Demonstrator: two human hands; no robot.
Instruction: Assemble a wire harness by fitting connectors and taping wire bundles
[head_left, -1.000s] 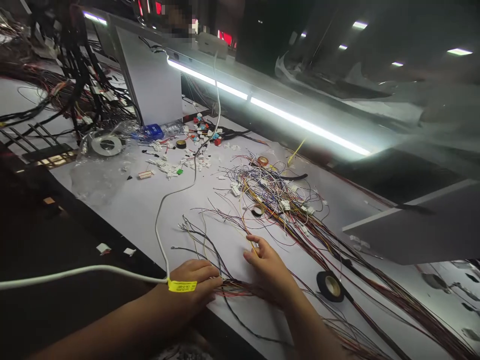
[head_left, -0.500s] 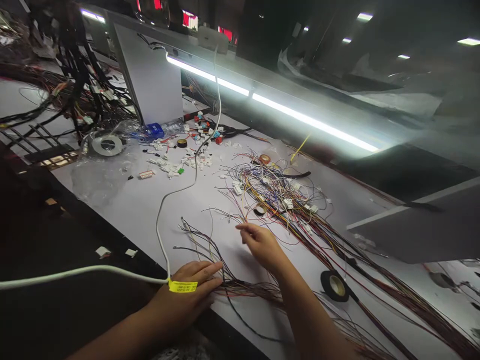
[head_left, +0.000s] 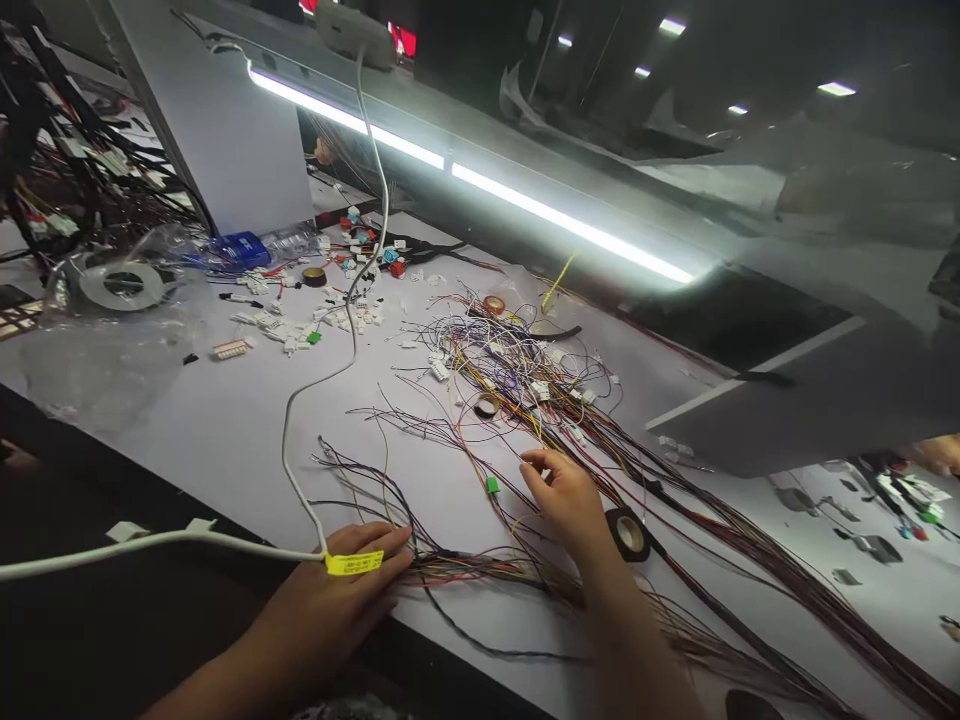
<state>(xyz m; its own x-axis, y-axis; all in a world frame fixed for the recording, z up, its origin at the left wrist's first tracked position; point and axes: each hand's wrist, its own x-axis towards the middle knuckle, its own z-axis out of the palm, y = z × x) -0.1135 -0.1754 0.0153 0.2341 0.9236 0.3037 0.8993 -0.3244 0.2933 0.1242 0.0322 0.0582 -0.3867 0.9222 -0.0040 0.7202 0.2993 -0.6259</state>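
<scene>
My left hand [head_left: 349,580] lies near the table's front edge, fingers stretched together. Its fingertips press on a bundle of thin wires [head_left: 480,568], whose dark loose ends [head_left: 352,462] fan out beyond the hand. The white cable [head_left: 187,538] with a yellow label [head_left: 355,563] crosses the back of this hand. To the right, my right hand [head_left: 559,490] hovers with thumb and fingers curled into a pinch; what they hold, if anything, is too small to make out. A green connector [head_left: 492,485] on thin wires lies just left of it.
A tangle of wires with white connectors [head_left: 517,365] fills the middle. Rolls of black tape [head_left: 628,535] and brown tape [head_left: 313,277] lie about. Loose connectors [head_left: 277,325], a plastic bag [head_left: 97,370] and a clear tape roll [head_left: 121,286] are at left. A lamp [head_left: 570,222] hangs behind.
The view has shifted, moving the scene leftward. My right hand has moved right over the wires, uncovering the green connector. My left hand stays on the bundle.
</scene>
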